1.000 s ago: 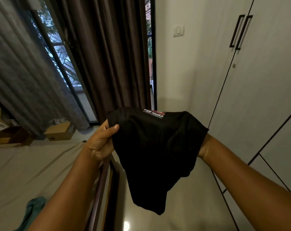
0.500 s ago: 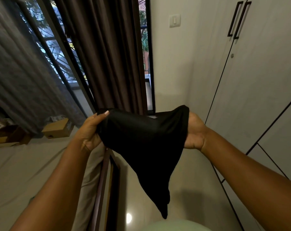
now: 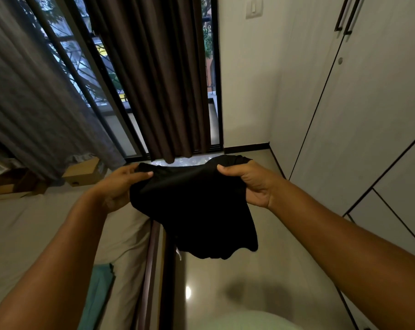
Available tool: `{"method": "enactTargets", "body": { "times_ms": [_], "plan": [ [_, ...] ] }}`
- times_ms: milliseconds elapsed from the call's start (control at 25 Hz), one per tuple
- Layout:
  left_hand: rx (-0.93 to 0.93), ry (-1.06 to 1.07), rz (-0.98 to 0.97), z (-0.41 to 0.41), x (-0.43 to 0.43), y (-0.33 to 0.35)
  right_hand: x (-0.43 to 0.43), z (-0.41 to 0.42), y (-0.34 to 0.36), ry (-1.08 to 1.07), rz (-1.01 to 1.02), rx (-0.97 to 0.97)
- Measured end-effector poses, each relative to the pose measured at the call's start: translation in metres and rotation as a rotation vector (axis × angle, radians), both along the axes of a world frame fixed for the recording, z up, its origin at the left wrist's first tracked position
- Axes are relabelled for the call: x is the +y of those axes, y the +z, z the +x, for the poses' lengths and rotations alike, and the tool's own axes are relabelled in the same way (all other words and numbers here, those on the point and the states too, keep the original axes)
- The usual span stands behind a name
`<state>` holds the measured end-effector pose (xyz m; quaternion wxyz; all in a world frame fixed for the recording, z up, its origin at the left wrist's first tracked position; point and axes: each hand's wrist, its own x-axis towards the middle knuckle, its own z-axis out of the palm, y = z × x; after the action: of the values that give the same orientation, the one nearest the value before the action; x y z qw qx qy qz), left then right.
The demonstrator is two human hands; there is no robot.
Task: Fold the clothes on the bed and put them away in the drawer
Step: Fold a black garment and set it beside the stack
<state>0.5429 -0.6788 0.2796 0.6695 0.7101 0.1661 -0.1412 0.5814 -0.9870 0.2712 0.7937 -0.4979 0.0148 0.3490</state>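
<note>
I hold a black garment [image 3: 197,208] in the air above the gap between the bed and the floor. My left hand [image 3: 118,189] pinches its top left corner with thumb over the cloth. My right hand [image 3: 251,184] grips the top right corner with curled fingers. The cloth hangs down between both hands in loose folds. A teal piece of clothing [image 3: 97,294] lies on the bed [image 3: 23,234] at the lower left, partly hidden by my left forearm. Drawer fronts [image 3: 397,206] of the white wardrobe sit at the right.
White wardrobe doors [image 3: 358,115] with dark handles fill the right side. Brown curtains [image 3: 158,75] hang over the window ahead. Cardboard boxes [image 3: 82,172] lie beyond the bed at the left. A glossy tiled floor [image 3: 213,282] runs between the bed's wooden edge and the wardrobe.
Both hands have come lower and spread the black garment wider. My right hand now grips it from above with its fingers showing; the hanging point has bunched up shorter.
</note>
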Motion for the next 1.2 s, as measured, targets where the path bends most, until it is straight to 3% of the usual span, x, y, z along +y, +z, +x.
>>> {"method": "enactTargets", "body": {
  "times_ms": [200, 440, 720, 840, 1000, 1200],
  "plan": [
    [-0.154, 0.031, -0.276, -0.023, 0.032, -0.019, 0.042, -0.013, 0.008, -0.034, 0.015, 0.095],
    [-0.145, 0.181, -0.083, -0.042, 0.054, -0.02, 0.07, -0.024, 0.01, -0.13, -0.306, 0.102],
    [-0.16, 0.21, 0.168, -0.04, 0.069, -0.024, 0.091, -0.011, -0.013, -0.146, -0.334, 0.168],
    [-0.201, 0.238, 0.242, -0.034, 0.064, -0.02, 0.087, 0.011, -0.012, -0.128, -0.366, 0.101],
    [-0.201, 0.253, 0.413, -0.017, 0.053, -0.011, 0.075, 0.047, -0.011, -0.027, -0.567, -0.162],
    [-0.125, 0.16, 0.537, -0.009, 0.025, 0.007, 0.061, 0.089, 0.001, 0.035, -0.53, -0.257]
  ]
}}
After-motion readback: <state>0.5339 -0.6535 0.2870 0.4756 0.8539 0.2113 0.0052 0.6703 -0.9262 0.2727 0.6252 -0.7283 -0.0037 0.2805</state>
